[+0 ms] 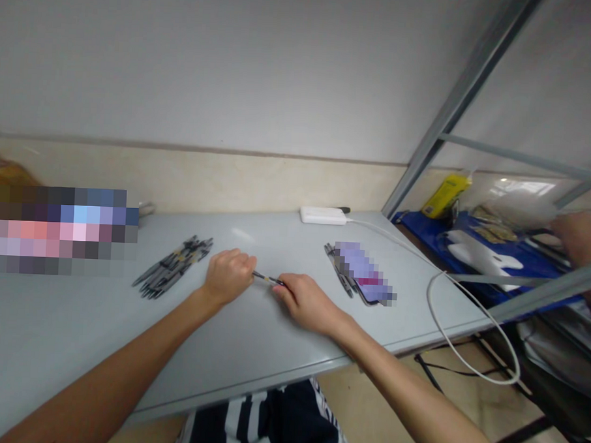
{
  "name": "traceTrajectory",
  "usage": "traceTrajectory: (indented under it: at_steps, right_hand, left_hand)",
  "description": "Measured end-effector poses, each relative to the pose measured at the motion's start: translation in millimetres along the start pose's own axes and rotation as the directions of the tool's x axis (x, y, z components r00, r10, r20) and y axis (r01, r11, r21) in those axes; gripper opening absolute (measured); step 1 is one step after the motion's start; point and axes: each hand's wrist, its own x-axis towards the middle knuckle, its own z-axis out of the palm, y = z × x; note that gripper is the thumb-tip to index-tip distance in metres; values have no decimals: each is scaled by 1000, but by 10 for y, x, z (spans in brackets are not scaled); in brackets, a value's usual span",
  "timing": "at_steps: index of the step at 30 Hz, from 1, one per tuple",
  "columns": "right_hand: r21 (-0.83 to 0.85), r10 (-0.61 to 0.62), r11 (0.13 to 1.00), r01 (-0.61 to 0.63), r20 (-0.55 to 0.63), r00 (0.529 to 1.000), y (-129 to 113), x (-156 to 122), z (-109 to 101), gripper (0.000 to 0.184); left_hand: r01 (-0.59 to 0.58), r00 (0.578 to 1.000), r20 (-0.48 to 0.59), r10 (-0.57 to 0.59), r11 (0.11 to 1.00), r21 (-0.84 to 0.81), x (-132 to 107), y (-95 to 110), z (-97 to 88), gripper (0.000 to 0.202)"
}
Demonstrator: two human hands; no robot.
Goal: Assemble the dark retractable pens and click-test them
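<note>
A thin, dark pen spans the gap between my two hands above the middle of the table. My left hand is a fist around its left end. At the other end, my right hand pinches it between thumb and fingers; both ends are hidden in the hands. To the left of my left hand lies a pile of grey and black pens. A few more pens lie right of my right hand, alongside a phone with a lit, blurred-out screen.
A white charger or power bank sits by the wall, its white cable looping over the table's right edge. Right of the metal frame, another person's hand is over a blue surface. Pixelated items occupy the left.
</note>
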Motion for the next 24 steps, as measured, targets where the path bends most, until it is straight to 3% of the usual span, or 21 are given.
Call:
traceTrajectory:
  at_steps: [8,13,20,24]
  right_hand:
    - [-381,18,924,-42,-66,998,-7,-78,39,24]
    - [-568,-70,823,2,-98,993,57,-46,2,25]
    - [-632,-177,768,104,-52,983,196,-9,-95,23]
    - [-508,-117,861,20,-160,980,306,1,-93,26]
  left_hand:
    - [68,990,121,-70,997,24,28,86,10,23]
    - [151,967,204,-155,988,34,52,137,-20,28]
    - [202,946,278,-168,974,-98,55,164,-4,28]
    - [131,987,137,-88,926,-353,58,99,5,20]
